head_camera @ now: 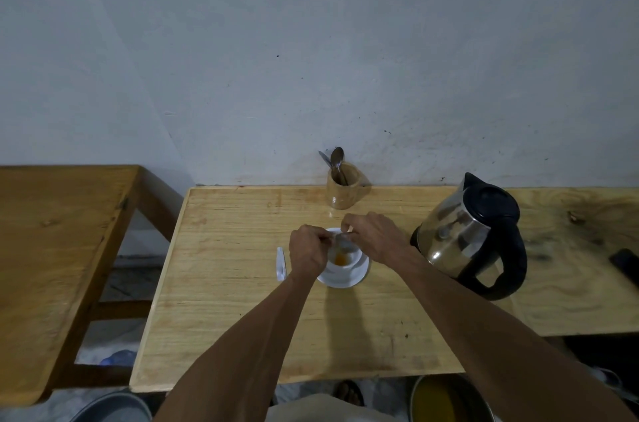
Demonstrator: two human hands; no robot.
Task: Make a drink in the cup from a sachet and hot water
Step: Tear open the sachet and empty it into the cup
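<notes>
A pale wall stood behind the wooden tabletop [242, 300]. Over the white cup [342, 260] both hands, left hand [308, 252] and right hand [375, 237], pinched a small sachet [340, 237], orange powder already inside. The kettle [470, 234] beside the cup looked untouched; pouring and stirring remained.

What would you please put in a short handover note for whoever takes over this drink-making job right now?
Left hand and right hand: both hold a small silvery sachet between them, above the white ceramic cup.
The cup stands on a white round saucer on the light wooden table. Orange powder lies in the bottom of the cup.
The steel kettle with black handle stands to the right, untouched.
Spoons stand in a wooden holder by the wall.
A white strip lies left of the saucer.
Done: sachet opened, powder going in.
Left: pour the hot water, probably stir.
</notes>
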